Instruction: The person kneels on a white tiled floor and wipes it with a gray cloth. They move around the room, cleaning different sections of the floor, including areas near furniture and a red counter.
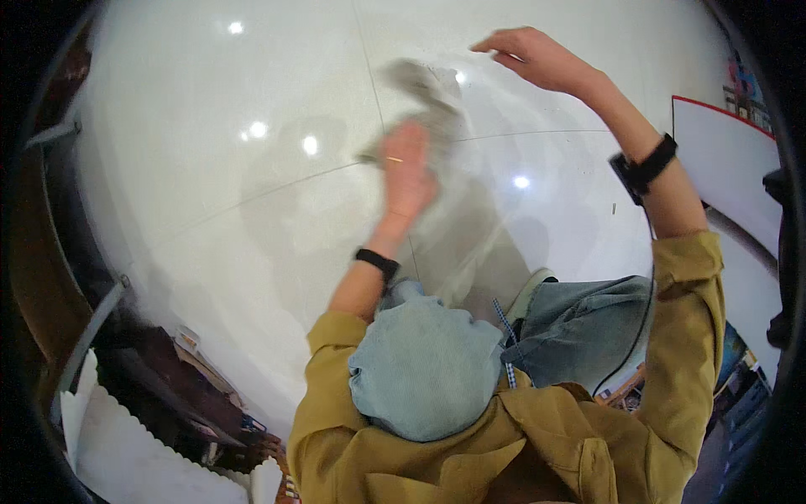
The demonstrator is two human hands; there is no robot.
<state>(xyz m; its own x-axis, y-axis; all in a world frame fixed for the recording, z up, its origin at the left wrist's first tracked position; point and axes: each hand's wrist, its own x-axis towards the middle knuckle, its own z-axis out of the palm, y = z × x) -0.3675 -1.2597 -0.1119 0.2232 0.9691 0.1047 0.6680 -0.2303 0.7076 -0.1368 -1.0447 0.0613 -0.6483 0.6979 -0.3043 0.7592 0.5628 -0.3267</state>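
Note:
Blurred by motion, my left hand [408, 167] is on a greyish cloth [434, 120] on the glossy tiled floor [302, 208]. The cloth is crumpled and smeared by the blur, so its outline is unclear. A thin ring shows on that hand. Further up and to the right, my right hand [526, 58] hangs above the floor with nothing in it, thumb apart from the fingers. Dark smudges and specks show on the tiles around the cloth.
My bent knee [428, 365] and a shoe [532, 293] are close below the hands. A white panel with a red edge [718, 151] stands at the right. Curved metal legs [101, 321] and a scalloped white cover [151, 447] are at the left. A small sliver [614, 208] lies on the floor.

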